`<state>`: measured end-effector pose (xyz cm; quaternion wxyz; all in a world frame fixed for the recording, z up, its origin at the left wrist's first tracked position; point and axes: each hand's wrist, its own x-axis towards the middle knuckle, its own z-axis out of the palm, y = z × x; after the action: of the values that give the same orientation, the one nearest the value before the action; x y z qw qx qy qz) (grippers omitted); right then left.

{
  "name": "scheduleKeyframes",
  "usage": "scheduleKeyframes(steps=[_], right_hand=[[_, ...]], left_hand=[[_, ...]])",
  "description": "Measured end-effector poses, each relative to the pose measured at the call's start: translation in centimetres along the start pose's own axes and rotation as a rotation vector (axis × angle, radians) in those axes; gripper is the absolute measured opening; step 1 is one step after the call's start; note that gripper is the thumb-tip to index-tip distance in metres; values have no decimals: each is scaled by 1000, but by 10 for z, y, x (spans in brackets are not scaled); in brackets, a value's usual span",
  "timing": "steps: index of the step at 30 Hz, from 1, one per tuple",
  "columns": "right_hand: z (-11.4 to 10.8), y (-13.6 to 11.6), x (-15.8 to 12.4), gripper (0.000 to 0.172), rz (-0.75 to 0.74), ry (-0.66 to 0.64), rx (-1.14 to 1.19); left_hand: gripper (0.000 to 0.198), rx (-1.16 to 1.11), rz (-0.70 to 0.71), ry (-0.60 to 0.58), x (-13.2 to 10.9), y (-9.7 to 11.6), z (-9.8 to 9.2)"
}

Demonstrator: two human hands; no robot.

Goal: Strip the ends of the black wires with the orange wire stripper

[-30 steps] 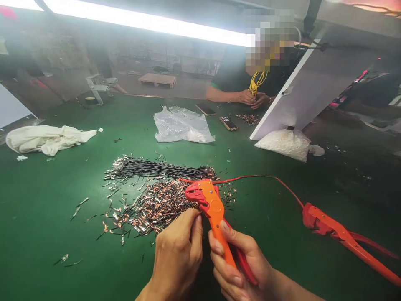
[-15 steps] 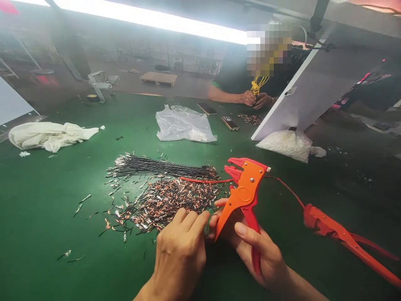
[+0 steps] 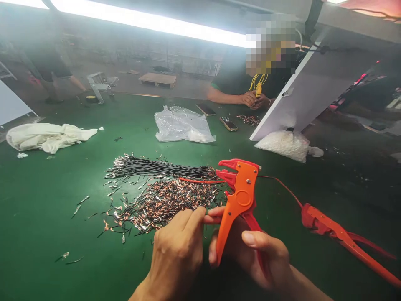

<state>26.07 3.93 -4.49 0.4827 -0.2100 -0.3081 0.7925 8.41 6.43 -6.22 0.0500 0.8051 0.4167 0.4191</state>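
Near the worktop's (image 3: 46, 200) front edge, the left hand (image 3: 177, 251) pinches a red wire (image 3: 210, 219) between closed fingertips; beside it the right hand (image 3: 260, 257) grips the orange wire stripper (image 3: 239, 196) upright, fingers wrapped around its handles.

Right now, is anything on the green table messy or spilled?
Yes. Small copper-tipped wire pieces lie scattered loose over the green table, with strays off to the left, while the black wires behind them lie in a neat bundle.
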Motion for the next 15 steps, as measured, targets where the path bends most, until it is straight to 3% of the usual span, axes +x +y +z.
scheduleKeyframes(steps=[4, 8, 11, 15], right_hand=[[-3, -3, -1, 45, -20, 15, -17], [-7, -5, 0, 49, 20, -33, 11], [-10, 1, 0, 52, 76, -91, 45], [-11, 15, -1, 53, 167, -174, 133]], left_hand=[[16, 49, -29, 44, 0, -1, -1], [14, 93, 11, 179, 6, -7, -9], [22, 76, 57, 300, 14, -10, -16], [26, 45, 69, 357, 20, -11, -21]])
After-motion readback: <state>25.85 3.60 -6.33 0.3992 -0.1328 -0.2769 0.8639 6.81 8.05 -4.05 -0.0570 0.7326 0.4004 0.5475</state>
